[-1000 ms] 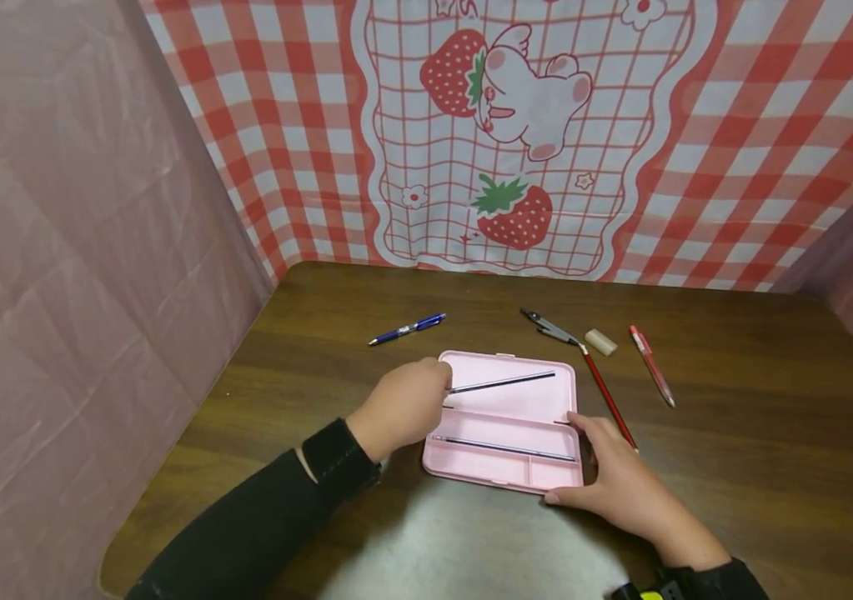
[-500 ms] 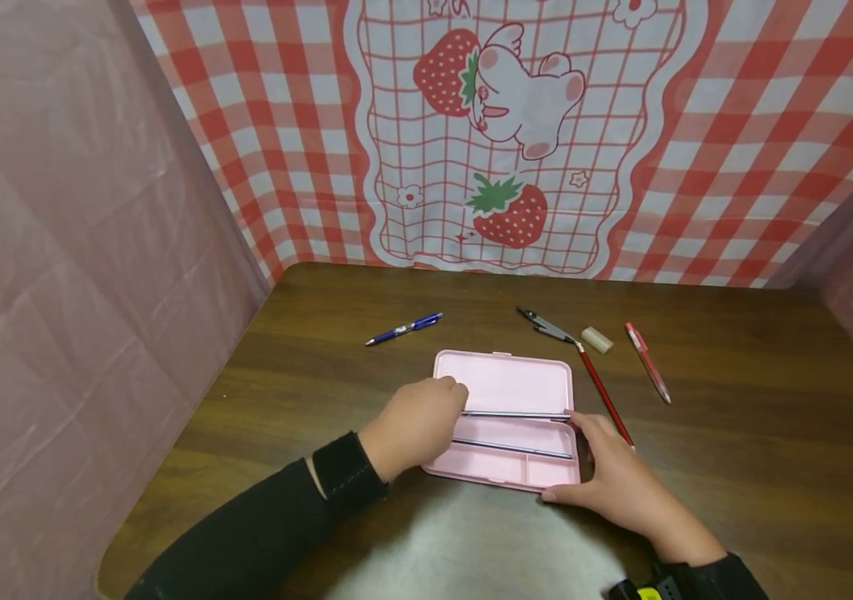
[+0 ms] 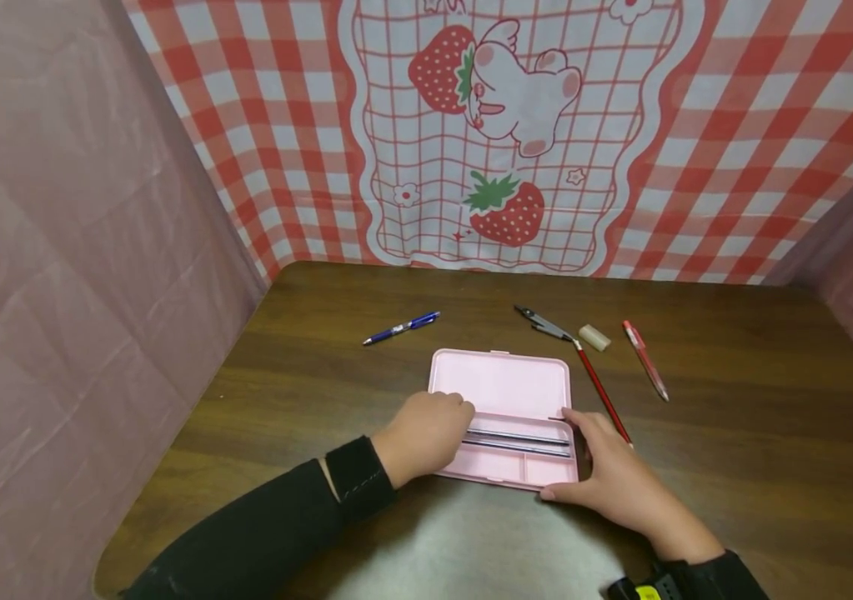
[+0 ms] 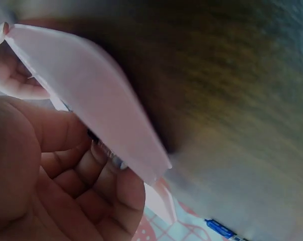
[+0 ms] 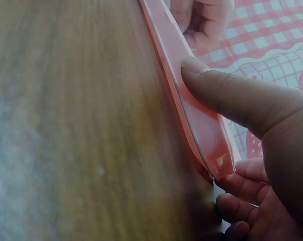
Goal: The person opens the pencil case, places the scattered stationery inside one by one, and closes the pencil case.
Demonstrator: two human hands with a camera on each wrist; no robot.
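Note:
A pink pencil case (image 3: pixel 501 379) lies open on the table, its lid spread away from me. My left hand (image 3: pixel 429 433) pinches the left end of a thin dark pencil (image 3: pixel 519 437), which lies level low over the case's long compartment. A second thin pencil (image 3: pixel 527 451) is in the case, close beside it and almost parallel. The left fingers cover the left ends of both. My right hand (image 3: pixel 609 471) grips the case's right end, thumb on the near wall (image 5: pixel 176 65) and fingers at the far side. In the left wrist view, a dark and silvery pencil end (image 4: pixel 109 148) shows among the fingers.
Beyond the case lie a blue pen (image 3: pixel 401 327), a grey compass (image 3: pixel 546 325), a pale eraser (image 3: pixel 594 337) and a red pen (image 3: pixel 645 360). A slim red stick (image 3: pixel 602 390) runs from the compass toward the right hand. A checked cloth (image 3: pixel 306 167) hangs behind the table.
My left hand has brought the pencil from over the lid toward me, down to the long compartment, turning it nearly parallel to the other pencil. The right hand keeps its grip on the case.

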